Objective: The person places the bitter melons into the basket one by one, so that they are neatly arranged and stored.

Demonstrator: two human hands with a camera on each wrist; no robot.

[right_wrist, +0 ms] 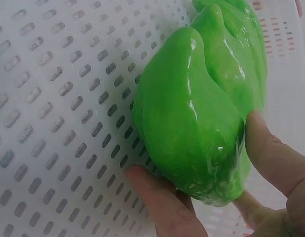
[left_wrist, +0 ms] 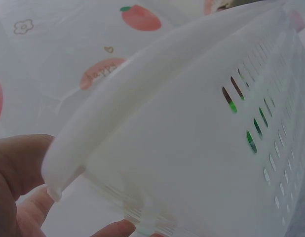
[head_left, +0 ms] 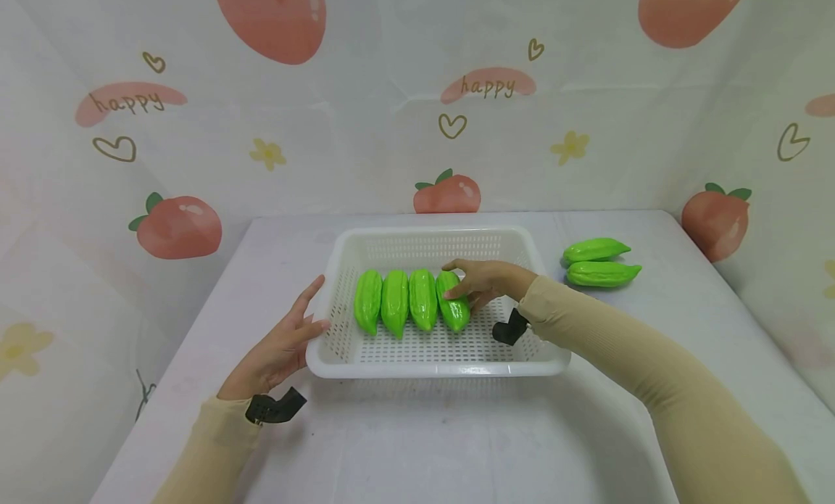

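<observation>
A white plastic basket (head_left: pixel 430 370) stands on the table, with several glossy green ridged gourds in a row inside. My right hand (head_left: pixel 483 281) reaches in from the right and grips the rightmost gourd (head_left: pixel 454 312). In the right wrist view, the thumb (right_wrist: pixel 271 153) lies along one side of this gourd (right_wrist: pixel 182 118) and the fingers (right_wrist: pixel 162 202) are at its other side. At the basket's left end, my left hand (head_left: pixel 280 348) holds the rim, thumb over the edge. The left wrist view shows fingertips (left_wrist: pixel 118 229) low beside the basket's outer wall (left_wrist: pixel 167 148).
Two more green gourds (head_left: pixel 603 274) lie side by side on the table (head_left: pixel 626 323), right of the basket. A cloth backdrop (head_left: pixel 365 127) printed with peaches and hearts rises behind and at both sides. Black straps (head_left: pixel 274 406) sit on both wrists.
</observation>
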